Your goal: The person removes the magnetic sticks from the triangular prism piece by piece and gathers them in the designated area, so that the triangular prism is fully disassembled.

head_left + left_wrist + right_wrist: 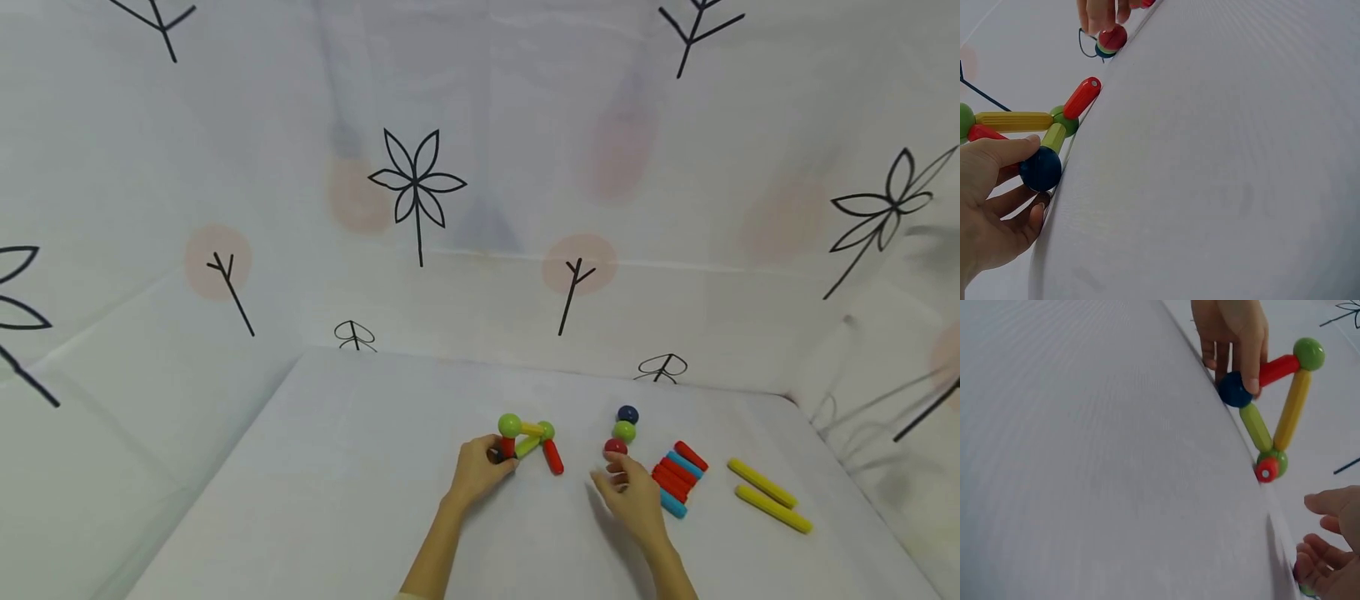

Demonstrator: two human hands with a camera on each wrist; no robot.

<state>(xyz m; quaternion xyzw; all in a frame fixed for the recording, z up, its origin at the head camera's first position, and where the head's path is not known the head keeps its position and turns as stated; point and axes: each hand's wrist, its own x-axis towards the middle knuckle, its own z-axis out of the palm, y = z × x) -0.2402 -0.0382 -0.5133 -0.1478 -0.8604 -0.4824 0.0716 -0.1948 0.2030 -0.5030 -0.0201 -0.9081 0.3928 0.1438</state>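
My left hand (478,471) grips the dark blue ball (1041,169) of a small triangle built from balls and rods. From that ball a red rod (1279,370) leads to a green ball (510,426), and a lime rod (1255,427) leads to another green ball (547,430). A yellow rod (1293,409) joins the two green balls. One more red rod (553,457) sticks out from the far corner. At the red ball (616,447), my right hand (632,500) has its fingers loosely bent, thumb apart; whether they touch the ball is unclear.
Behind the red ball stand a loose green ball (624,431) and a dark blue ball (627,413) in a row. Right of my right hand lie several short red and blue rods (678,475), then two long yellow rods (772,508). A patterned white cloth (480,300) hangs behind the white table (337,500).
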